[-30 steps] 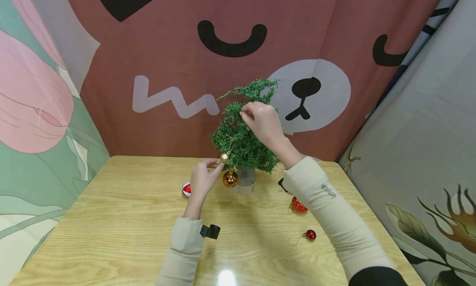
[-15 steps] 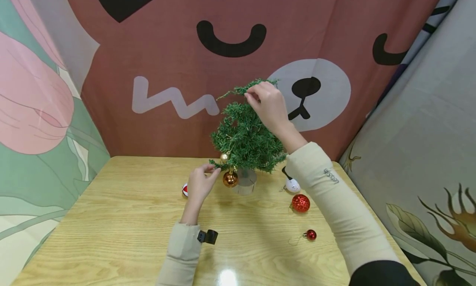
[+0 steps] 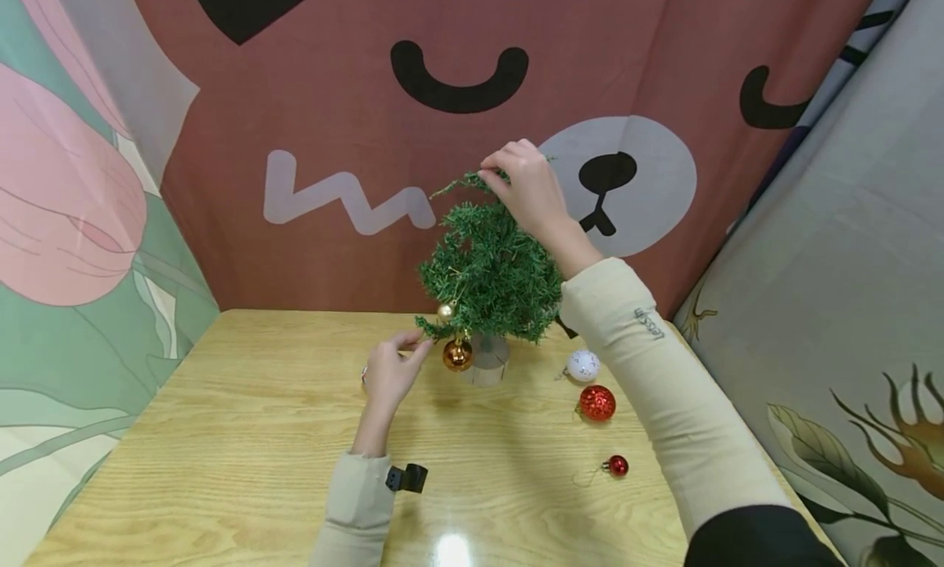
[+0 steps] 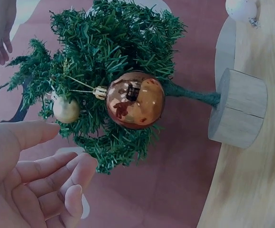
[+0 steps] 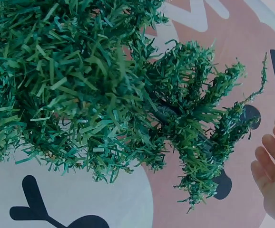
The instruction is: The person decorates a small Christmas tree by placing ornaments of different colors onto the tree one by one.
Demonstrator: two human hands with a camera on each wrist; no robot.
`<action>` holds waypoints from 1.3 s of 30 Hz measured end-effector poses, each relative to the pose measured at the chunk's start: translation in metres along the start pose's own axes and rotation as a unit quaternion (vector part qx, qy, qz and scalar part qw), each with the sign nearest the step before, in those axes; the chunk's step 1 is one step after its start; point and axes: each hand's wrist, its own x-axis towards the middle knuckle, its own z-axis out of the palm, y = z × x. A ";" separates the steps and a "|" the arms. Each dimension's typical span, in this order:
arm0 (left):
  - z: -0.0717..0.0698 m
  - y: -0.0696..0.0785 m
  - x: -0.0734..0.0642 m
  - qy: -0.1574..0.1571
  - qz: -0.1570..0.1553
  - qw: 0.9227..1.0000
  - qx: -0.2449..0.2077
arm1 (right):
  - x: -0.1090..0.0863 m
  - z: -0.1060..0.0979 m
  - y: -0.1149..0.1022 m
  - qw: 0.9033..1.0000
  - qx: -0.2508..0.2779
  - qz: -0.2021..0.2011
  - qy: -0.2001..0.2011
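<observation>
A small artificial Christmas tree (image 3: 490,272) stands on a round wooden base (image 4: 240,109). From its lower left branches hang a shiny copper-coloured bauble (image 4: 135,99) and a smaller pale gold bauble (image 4: 66,109). My left hand (image 3: 391,374) is beside the tip of that low branch, its fingers loosely bent and nothing between them in the left wrist view. Up at the treetop, my right hand (image 3: 525,192) overlaps the highest branches in the head view. The right wrist view shows its fingers (image 5: 268,154) relaxed, holding nothing, a little apart from the top twigs.
Right of the base, a white speckled bauble (image 3: 583,365), a red glitter bauble (image 3: 596,403) and a small red bauble (image 3: 617,466) with a thread loop lie on the wooden table (image 3: 243,436). A red-and-white ball is mostly hidden behind my left hand. A printed curtain (image 3: 332,264) hangs behind.
My right hand has risen from the tree's upper middle to its top. My left hand has drawn back slightly, down and left, from the small gold bauble and branch tip.
</observation>
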 end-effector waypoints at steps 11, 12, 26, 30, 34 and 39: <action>-0.005 -0.008 -0.004 -0.009 -0.004 1.000 -0.017 | 0.011 0.002 0.003 0.995 0.021 0.046 -0.082; -0.006 -0.008 -0.004 -0.008 -0.003 1.000 -0.016 | 0.012 0.002 0.003 0.995 0.022 0.049 -0.086; -0.006 -0.008 -0.004 -0.016 -0.009 1.000 -0.022 | 0.017 0.004 0.010 0.984 0.067 0.087 -0.143; -0.008 -0.008 -0.006 -0.014 -0.009 1.000 -0.020 | 0.018 0.004 0.013 0.982 0.081 0.098 -0.138; -0.008 -0.008 -0.007 -0.012 -0.009 1.000 -0.021 | 0.019 0.001 0.013 0.978 0.063 0.113 -0.164; -0.008 -0.008 -0.007 -0.013 -0.005 1.000 -0.021 | 0.019 0.000 0.013 0.974 0.056 0.118 -0.183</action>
